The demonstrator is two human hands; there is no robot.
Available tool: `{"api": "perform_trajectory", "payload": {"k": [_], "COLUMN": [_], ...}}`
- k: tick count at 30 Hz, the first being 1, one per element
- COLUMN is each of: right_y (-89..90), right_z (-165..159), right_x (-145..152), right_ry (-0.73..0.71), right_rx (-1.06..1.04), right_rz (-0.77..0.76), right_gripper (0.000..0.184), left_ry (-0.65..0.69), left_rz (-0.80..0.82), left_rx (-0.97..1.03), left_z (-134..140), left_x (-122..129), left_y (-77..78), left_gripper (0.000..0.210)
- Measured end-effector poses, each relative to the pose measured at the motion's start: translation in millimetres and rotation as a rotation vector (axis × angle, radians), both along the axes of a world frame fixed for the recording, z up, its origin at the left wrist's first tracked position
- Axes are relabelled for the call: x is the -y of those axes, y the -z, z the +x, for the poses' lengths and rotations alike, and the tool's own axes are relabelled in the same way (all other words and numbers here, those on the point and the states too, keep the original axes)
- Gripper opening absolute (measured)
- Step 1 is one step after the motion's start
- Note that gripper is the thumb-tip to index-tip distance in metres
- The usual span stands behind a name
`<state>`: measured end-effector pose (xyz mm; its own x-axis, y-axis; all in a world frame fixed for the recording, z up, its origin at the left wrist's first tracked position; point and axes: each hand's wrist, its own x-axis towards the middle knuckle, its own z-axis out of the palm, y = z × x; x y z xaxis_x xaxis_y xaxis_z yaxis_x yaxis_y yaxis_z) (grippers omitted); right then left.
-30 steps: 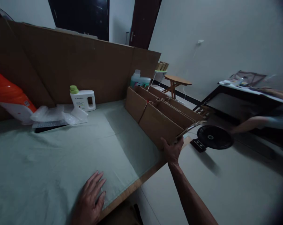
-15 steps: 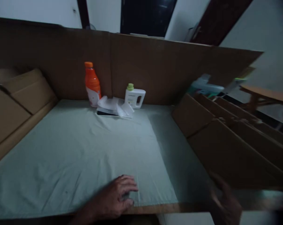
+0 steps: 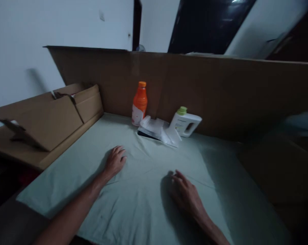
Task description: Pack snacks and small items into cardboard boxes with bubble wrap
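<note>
My left hand [image 3: 115, 160] is low over the pale green cloth [image 3: 133, 183], or resting on it, fingers loosely apart and nothing in them. Nearer to me on the right, my right hand [image 3: 186, 192] is just above the cloth, its shadow beside it. Its fingers are bent but apart, and I see nothing held. Beyond both hands lies crumpled clear plastic wrap [image 3: 156, 126] on a flat, dark-edged thing. Behind it stands an orange bottle [image 3: 140, 102] with a whitish label. A white jug [image 3: 182, 123] with a green cap leans slightly beside the wrap.
A tall cardboard panel [image 3: 210, 88] closes off the back. On the left is an open cardboard box [image 3: 57, 122]. Dark, blurred cardboard [image 3: 276, 166] stands on the right. Behind the panel are a pale wall [image 3: 67, 27] and a dark door [image 3: 210, 27].
The view has swung left. My left hand has reached forward over the cloth, and my right hand has come from the right front edge to above the cloth.
</note>
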<state>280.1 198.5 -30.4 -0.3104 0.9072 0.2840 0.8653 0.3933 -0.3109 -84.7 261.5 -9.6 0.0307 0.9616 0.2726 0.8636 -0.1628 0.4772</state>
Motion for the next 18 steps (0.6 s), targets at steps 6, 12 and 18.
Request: {"api": "perform_trajectory", "payload": {"k": [6, 12, 18], "right_y": [-15.1, -18.1, 11.9], "right_z": [-28.5, -65.0, -48.1], "right_x": [-159.7, -194.6, -97.7], "right_ry": [0.189, 0.019, 0.033], "right_rx": [-0.123, -0.139, 0.071], "right_rz": [-0.035, 0.047, 0.02], "right_gripper": [0.08, 0.06, 0.049], "left_ry": [-0.016, -0.021, -0.411], "left_rz": [0.014, 0.025, 0.222], "left_rx": [-0.014, 0.005, 0.016], "left_z": [-0.3, 1.2, -49.9], "left_x": [0.2, -1.2, -8.8], "left_y": [9.8, 11.2, -43.6], "left_gripper": [0.032, 0.03, 0.064]}}
